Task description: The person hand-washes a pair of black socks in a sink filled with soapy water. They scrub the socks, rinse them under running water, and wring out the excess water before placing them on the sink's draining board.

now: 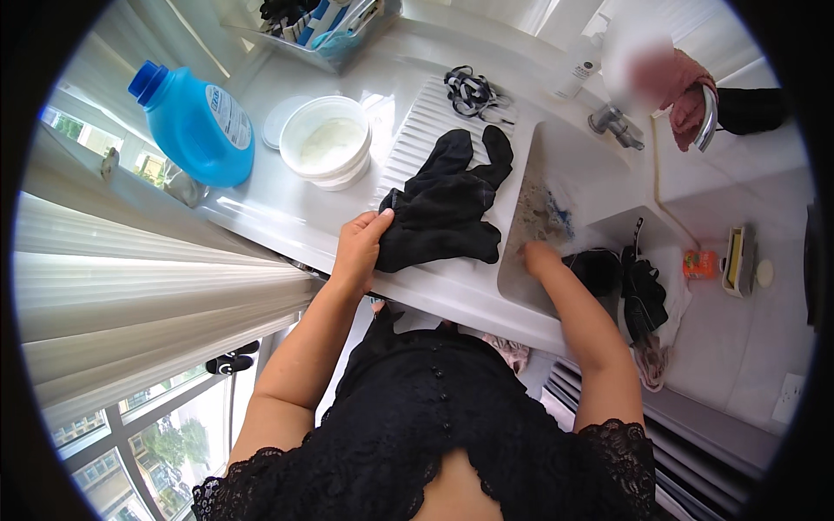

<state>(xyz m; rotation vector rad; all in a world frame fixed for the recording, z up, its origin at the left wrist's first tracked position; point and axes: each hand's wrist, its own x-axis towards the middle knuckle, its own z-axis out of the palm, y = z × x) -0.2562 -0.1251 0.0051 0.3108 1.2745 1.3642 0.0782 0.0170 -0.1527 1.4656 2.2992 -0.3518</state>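
Observation:
Black wet socks point(447, 213) lie bunched together on the white ridged washboard point(407, 152) beside the sink. With its thumb on top, my left hand point(358, 247) pinches their near left edge. My right hand point(540, 259) reaches down into the sink basin point(521, 282), which holds cloudy grey water point(540, 213) with some suds. The fingers of that hand are mostly hidden at the water, so whether they hold anything does not show.
Left of the washboard stand a white tub point(326, 143) with pale contents and a blue detergent bottle point(195, 126). A black-and-white strap point(469, 91) lies at the far end. Dark garments point(641, 300) hang over the basin's right side, near a tap point(615, 126) and soap box point(699, 264).

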